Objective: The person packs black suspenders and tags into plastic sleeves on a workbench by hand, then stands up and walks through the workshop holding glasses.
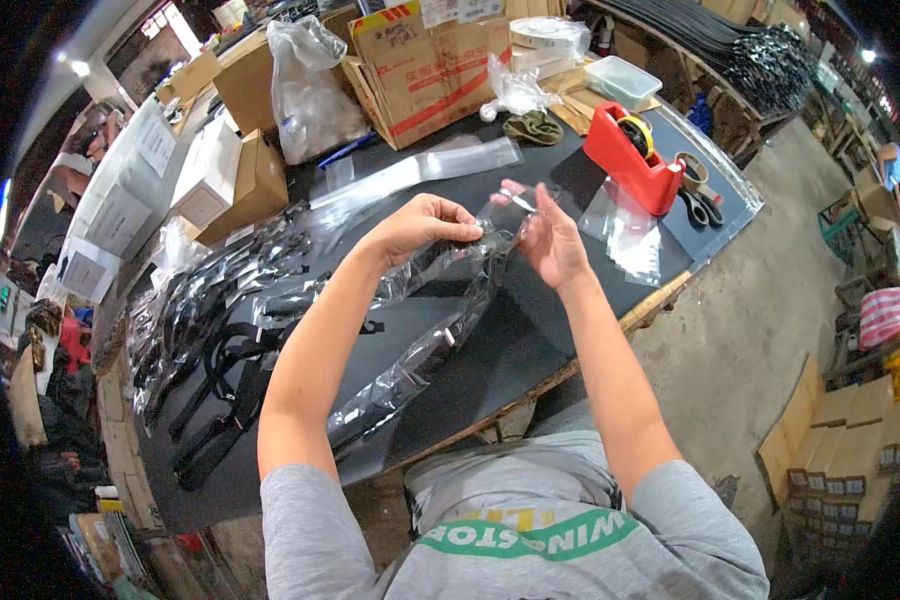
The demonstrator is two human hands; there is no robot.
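Observation:
My left hand (432, 226) pinches a long clear plastic bag (420, 362) near its top end, thumb against fingers. Black strap-like material shows inside the bag, which bends down across the dark tabletop toward me. At the bag's clear end, my right hand (552, 242) has its fingers curled about the film; they are slightly blurred. Left of my left forearm lie loose black straps (232, 385) with dark plastic fittings. Beside them is a heap of bagged black items (195, 318), partly hidden by my arm.
A red tape dispenser (632, 160), black scissors (702, 208) and small clear bags (622, 240) lie at the right. Flat clear bags (410, 180) lie beyond my hands. Cardboard boxes (425, 75) and a white box (208, 172) stand along the back.

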